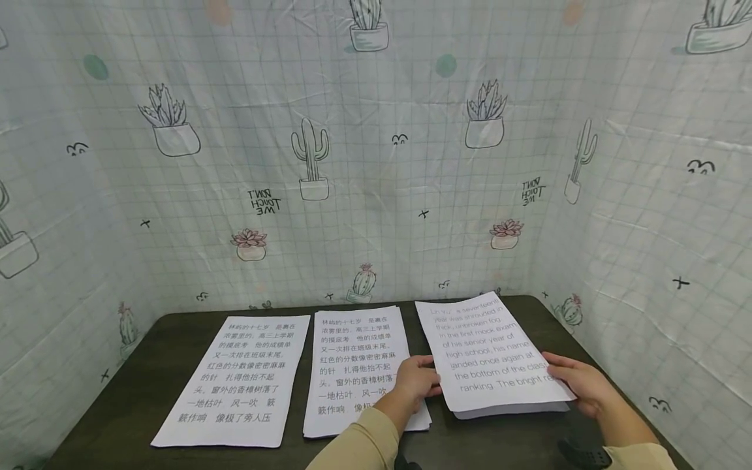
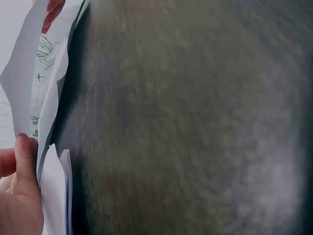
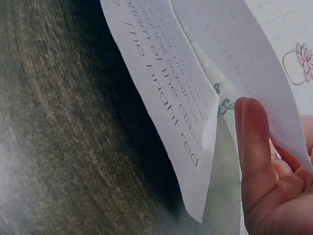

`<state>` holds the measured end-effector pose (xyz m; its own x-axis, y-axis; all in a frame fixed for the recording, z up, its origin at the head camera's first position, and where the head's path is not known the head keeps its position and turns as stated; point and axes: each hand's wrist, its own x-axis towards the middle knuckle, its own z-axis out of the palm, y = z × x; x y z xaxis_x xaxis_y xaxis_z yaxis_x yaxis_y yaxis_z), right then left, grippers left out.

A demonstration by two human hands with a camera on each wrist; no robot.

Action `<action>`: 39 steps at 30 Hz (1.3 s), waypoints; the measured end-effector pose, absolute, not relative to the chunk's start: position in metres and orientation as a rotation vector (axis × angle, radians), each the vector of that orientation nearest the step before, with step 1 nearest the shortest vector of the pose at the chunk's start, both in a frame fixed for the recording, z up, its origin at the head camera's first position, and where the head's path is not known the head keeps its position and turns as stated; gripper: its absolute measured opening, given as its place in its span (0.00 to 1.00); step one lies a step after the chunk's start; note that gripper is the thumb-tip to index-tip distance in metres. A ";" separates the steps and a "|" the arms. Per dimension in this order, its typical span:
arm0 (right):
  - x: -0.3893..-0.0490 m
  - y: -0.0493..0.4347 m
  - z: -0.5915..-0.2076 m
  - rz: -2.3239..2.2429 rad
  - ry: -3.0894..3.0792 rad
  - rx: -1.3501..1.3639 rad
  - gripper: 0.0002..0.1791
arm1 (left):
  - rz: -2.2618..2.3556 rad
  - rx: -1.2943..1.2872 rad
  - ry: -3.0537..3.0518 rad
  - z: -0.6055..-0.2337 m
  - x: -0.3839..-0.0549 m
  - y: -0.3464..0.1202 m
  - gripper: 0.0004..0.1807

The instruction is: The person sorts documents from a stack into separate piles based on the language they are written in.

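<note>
Between the hands [image 1: 416,378] [image 1: 581,386] | printed sheet [image 1: 487,352] (edges pinched) | above another page [image 3: 168,117]

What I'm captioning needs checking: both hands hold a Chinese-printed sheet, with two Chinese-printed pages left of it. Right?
Not quite: the head view shows that the held sheet is printed in English, not Chinese. The rest stands.

High head, close wrist views of paper [image 1: 483,356]
</note>
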<state>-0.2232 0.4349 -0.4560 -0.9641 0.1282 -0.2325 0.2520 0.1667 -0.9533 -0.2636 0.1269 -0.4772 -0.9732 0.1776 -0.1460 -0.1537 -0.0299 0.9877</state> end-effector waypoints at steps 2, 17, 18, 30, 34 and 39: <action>-0.224 0.434 -0.458 -1.933 2.326 0.397 0.29 | 2.101 0.031 2.019 -0.478 -0.263 0.126 0.26; -0.227 0.430 -0.464 -1.830 2.431 0.523 0.32 | 2.045 0.026 2.017 -0.473 -0.261 0.127 0.26; -0.227 0.430 -0.464 -1.796 2.457 0.533 0.33 | 2.044 0.034 2.007 -0.472 -0.261 0.127 0.26; -0.226 0.427 -0.461 -1.405 2.725 0.553 0.33 | 1.994 0.043 1.995 -0.467 -0.259 0.128 0.26; -0.226 0.426 -0.459 -1.434 2.704 0.523 0.33 | 2.000 0.047 1.986 -0.465 -0.260 0.128 0.26; -0.224 0.425 -0.455 -1.476 2.687 0.515 0.33 | 1.987 0.083 2.013 -0.463 -0.260 0.126 0.27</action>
